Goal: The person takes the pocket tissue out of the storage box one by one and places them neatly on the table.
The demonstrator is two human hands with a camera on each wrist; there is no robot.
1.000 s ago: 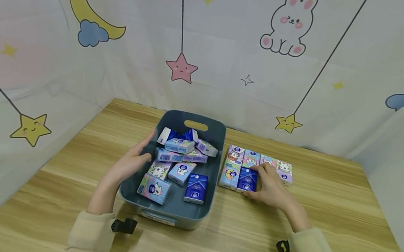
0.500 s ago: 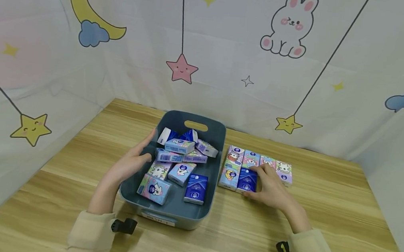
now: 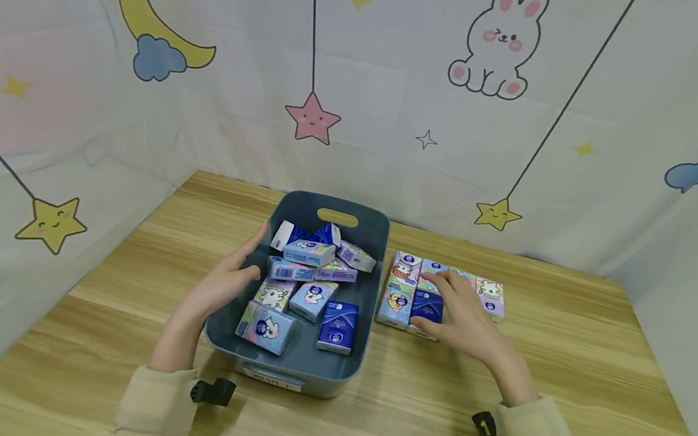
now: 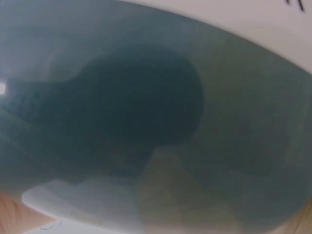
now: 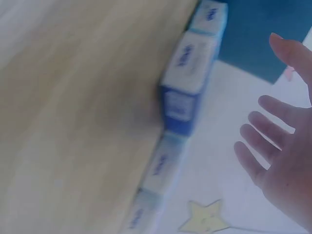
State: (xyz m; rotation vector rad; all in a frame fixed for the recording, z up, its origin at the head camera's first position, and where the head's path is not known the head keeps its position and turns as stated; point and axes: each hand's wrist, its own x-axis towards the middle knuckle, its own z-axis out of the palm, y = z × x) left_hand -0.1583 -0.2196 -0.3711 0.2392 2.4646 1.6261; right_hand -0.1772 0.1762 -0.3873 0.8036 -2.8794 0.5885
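My left hand (image 3: 221, 286) rests against the left rim of the dark blue-grey bin (image 3: 302, 363), its fingers stretched along the side and the thumb by the rim. Inside lie several small tissue packs, among them a dark blue tissue pack (image 3: 337, 326) and a pastel tissue pack (image 3: 266, 327). To the right of the bin, my right hand (image 3: 471, 319) hovers over another dark blue tissue pack (image 3: 427, 306) with its fingers spread. The right wrist view shows that hand apart from the packs. This pack lies beside a duck-print tissue pack (image 3: 396, 305), before a back row of pastel packs.
The packs and bin stand on a wood-grain table (image 3: 394, 409). White cloth (image 3: 387, 62) with cartoon prints hangs behind and at both sides. The bin wall (image 4: 146, 97) fills most of the left wrist view.
My right hand has let go of the dark blue tissue pack at the front row and risen slightly, with its fingers spreading. The left hand and bin have stayed put.
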